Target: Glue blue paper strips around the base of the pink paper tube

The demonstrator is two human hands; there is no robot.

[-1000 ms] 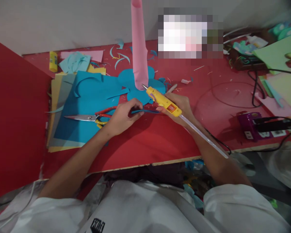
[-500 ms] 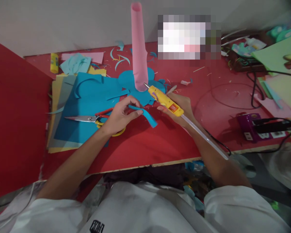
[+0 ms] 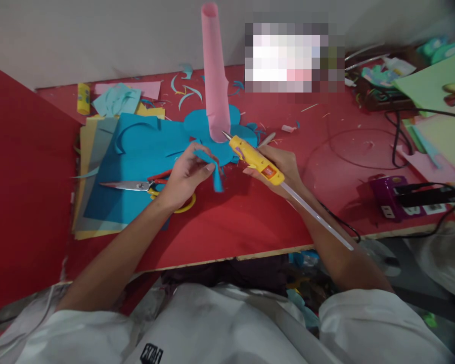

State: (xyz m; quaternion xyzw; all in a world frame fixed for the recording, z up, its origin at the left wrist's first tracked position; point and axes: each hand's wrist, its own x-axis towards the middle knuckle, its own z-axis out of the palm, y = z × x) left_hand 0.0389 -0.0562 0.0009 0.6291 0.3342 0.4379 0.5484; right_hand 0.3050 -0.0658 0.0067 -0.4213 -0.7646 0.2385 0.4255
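My left hand (image 3: 188, 174) pinches a narrow blue paper strip (image 3: 218, 181), whose free end hangs down past the thumb. My right hand (image 3: 278, 169) is wrapped round a yellow glue gun (image 3: 256, 159) with a long clear glue stick out of its back. The gun's metal tip is at the foot of a pink paper tube (image 3: 216, 76); whether they touch is hard to tell. The tube stands upright on a blue petal-shaped paper (image 3: 197, 123). Scissors (image 3: 131, 186) with red and yellow handles lie beside my left wrist, on blue paper sheets (image 3: 109, 202).
A glue stick (image 3: 84, 98) and crumpled light-blue paper (image 3: 117, 100) lie at the back left. Paper scraps are scattered behind the tube. A purple box (image 3: 390, 198) with black cables sits at the right. A red board (image 3: 26, 192) rises at the left.
The blue strip's free end has swung from pointing right to hanging down. My left hand has shifted slightly left and up. The gun tip remains by the tube's foot.
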